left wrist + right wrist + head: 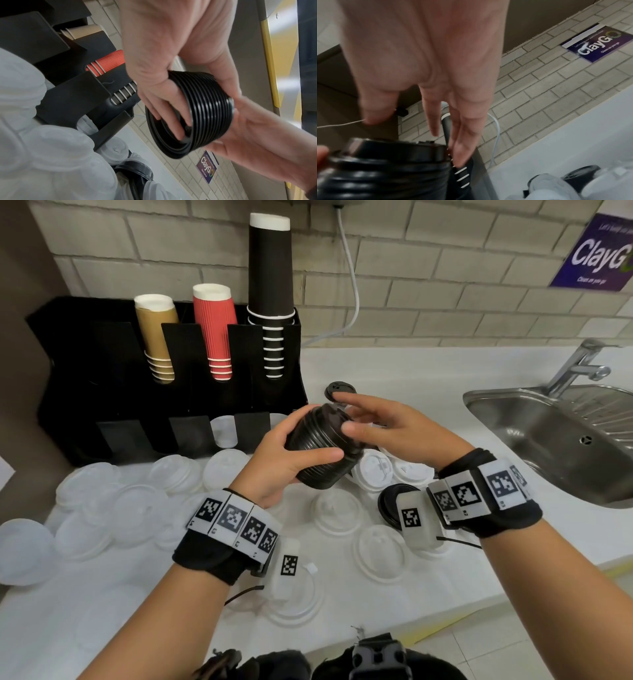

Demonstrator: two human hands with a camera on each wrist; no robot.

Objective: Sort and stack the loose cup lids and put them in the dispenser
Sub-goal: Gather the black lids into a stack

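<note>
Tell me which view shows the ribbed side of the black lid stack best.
The left wrist view: the black lid stack shows its rims sharply, with the left hand gripping it. The head view shows it smaller and tilted; the right wrist view shows only its blurred top end.

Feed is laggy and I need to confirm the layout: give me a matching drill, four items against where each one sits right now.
Items:
1. stack of black lids
2. clear lids
3. red cups
4. single black lid

Places:
A. middle upper slot of the dispenser
B. in the left hand
C. spread over the counter
D. on the counter, beyond the right hand

Pairs: 1-B, 2-C, 3-A, 4-D
</note>
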